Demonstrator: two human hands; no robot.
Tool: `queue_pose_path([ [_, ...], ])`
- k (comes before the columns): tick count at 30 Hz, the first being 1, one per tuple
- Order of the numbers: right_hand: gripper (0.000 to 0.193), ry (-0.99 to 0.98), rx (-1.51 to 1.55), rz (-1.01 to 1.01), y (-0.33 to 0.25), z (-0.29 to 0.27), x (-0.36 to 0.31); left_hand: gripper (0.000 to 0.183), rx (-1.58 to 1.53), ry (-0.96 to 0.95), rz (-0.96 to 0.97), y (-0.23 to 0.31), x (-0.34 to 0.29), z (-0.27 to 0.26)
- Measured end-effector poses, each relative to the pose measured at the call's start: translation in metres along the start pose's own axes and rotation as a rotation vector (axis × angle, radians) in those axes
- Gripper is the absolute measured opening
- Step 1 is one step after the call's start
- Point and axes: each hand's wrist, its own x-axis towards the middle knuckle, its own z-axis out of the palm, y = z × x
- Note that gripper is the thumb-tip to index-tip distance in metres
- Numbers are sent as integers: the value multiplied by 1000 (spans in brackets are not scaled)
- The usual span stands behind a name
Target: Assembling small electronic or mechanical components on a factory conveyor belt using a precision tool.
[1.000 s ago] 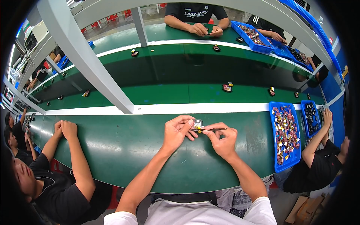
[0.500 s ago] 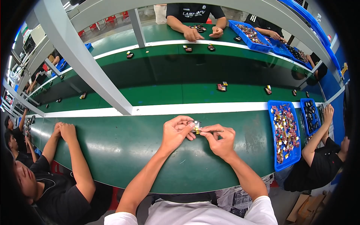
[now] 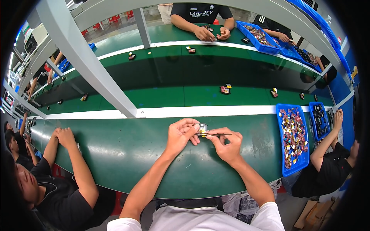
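Above the middle of the green bench, my left hand is closed around a small dark-framed electronic unit with a pale face and a yellow patch. Its thumb and fingers pinch the unit's left side. From the right, my right hand grips a thin dark tool, perhaps tweezers. The tool's tip meets the unit's lower edge near the yellow patch; exact contact is too small to make out.
Beyond a white rail, a green conveyor belt carries small units. A blue tray of small coloured parts stands right, with another blue tray beyond. A slanted grey post rises left. Co-workers sit on both sides and opposite.
The units on the belt have shifted slightly left. Opposite, a co-worker's hands have come together, and one of two units before them is gone from the belt. My hands have barely moved.
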Motion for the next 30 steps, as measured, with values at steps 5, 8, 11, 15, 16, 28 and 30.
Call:
queue_pose_path([
  [5,11,-10,4,0,-2,-2,1,22,-15,-4,-7,-1,1,0],
  [8,11,-6,9,-8,-2,-1,1,21,2,0,-14,1,0,3],
  [11,11,-9,-2,-33,-2,-1,1,21,53,25,-15,1,-1,6],
  [15,13,7,-15,-65,0,2,-1,21,65,59,-17,1,-1,7],
  [16,13,-1,-20,-81,0,2,-1,20,71,74,-13,2,-2,7],
  [28,11,-52,27,-52,3,-2,1,15,36,67,-102,6,2,4],
  [30,10,-46,21,-43,3,-3,3,15,18,56,-126,11,4,5],
])
